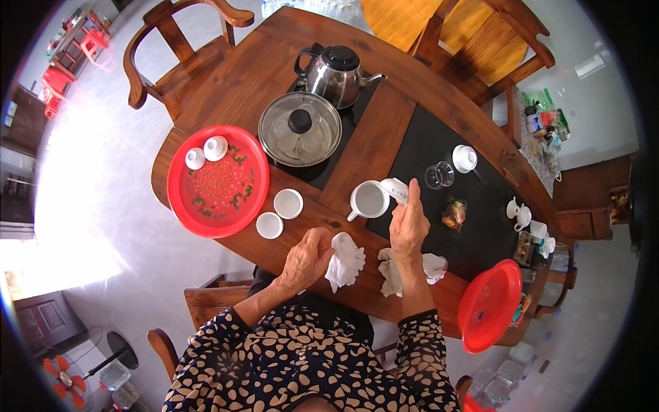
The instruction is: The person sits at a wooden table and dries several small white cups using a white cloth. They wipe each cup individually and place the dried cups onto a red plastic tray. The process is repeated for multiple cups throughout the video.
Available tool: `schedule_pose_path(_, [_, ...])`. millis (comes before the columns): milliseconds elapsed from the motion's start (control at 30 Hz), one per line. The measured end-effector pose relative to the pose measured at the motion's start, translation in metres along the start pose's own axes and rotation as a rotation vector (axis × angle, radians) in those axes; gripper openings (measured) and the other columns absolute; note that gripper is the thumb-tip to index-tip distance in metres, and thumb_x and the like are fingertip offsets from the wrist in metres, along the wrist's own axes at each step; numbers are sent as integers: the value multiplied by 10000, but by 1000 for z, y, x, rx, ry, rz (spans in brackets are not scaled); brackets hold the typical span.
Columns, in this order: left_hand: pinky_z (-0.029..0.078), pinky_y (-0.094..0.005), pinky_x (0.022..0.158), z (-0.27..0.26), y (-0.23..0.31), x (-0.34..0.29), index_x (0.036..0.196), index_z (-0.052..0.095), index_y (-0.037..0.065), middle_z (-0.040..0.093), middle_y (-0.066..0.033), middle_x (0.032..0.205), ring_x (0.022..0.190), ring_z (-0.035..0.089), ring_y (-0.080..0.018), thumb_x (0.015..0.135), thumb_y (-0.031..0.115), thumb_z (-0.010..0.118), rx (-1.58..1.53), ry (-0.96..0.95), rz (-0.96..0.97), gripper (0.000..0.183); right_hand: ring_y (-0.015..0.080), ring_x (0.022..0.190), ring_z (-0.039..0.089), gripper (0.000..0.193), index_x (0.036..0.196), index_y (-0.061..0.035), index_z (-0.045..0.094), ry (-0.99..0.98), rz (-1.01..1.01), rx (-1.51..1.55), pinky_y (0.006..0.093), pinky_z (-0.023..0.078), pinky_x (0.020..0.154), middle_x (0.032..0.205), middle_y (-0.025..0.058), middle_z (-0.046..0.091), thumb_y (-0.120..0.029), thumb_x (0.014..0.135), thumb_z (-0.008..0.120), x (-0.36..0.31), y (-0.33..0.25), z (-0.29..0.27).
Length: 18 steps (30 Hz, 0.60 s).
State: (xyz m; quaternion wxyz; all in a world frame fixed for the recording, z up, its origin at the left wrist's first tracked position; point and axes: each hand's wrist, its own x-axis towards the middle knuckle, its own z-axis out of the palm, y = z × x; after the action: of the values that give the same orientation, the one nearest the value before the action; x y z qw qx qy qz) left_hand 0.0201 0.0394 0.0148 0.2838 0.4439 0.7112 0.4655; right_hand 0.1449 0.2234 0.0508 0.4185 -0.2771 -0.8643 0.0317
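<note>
My right hand [410, 223] grips a small white cup [394, 189] with printing on its side, held tilted beside the rim of a white handled mug [369, 201]. The fingers of my left hand [306, 257] are curled against a crumpled white cloth [345, 262] and seem to pinch its edge; its fingertips are partly hidden. Two white cups [288, 203] stand to the left of the mug, close to a red tray [180, 206] that carries two more small cups [215, 147]. Beside my right wrist lie a beige cloth [390, 273] and another white cloth [434, 268].
Behind the mug are a glass-lidded pot [300, 147] and a steel kettle [336, 74]. A clear glass cup [439, 176], a white lidded bowl [465, 158] and a small figurine [454, 214] stand on the black panel. A red basin [490, 306] sits at the right edge.
</note>
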Motion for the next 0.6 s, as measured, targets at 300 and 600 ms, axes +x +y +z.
schedule_pose_path(300, [480, -262, 596, -15, 27, 30, 1295, 424, 9, 569, -95, 917, 753, 572, -139, 955, 281, 527, -452, -104, -62, 448, 204, 521, 619, 137, 867, 37, 567, -485, 619, 624, 352, 466, 498, 581, 172, 587, -70, 885, 483, -2, -30, -19])
schedule_pose_path(600, [445, -221, 503, -26, 26, 3, 1173, 504, 10, 607, -94, 878, 655, 580, -126, 953, 193, 398, -809, -152, -394, 305, 237, 859, 601, 328, 1138, -66, 565, -444, 518, 835, 332, 480, 686, 959, 157, 589, -114, 820, 632, -45, -67, -33])
